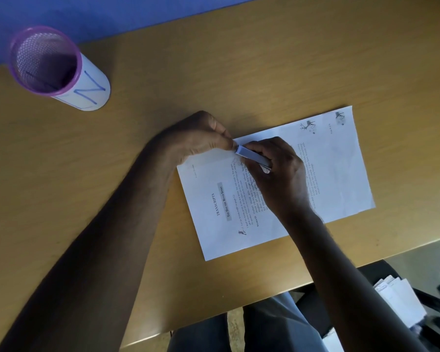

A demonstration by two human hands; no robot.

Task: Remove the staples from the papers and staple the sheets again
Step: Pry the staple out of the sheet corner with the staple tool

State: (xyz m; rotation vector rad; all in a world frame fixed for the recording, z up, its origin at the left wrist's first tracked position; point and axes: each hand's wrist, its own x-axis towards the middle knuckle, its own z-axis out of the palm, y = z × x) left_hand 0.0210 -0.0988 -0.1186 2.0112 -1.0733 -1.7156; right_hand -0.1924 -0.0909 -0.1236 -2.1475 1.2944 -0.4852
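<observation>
One dark stick in mesh cup (45,59).

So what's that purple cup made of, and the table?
The purple cup looks like wire mesh, likely metal: tiny holes dot its inside wall. White paper with a blue N wraps its outside. The table looks like wood or wood-look laminate, smooth and yellow-brown, with faint grain streaks; I can't tell which.
</observation>
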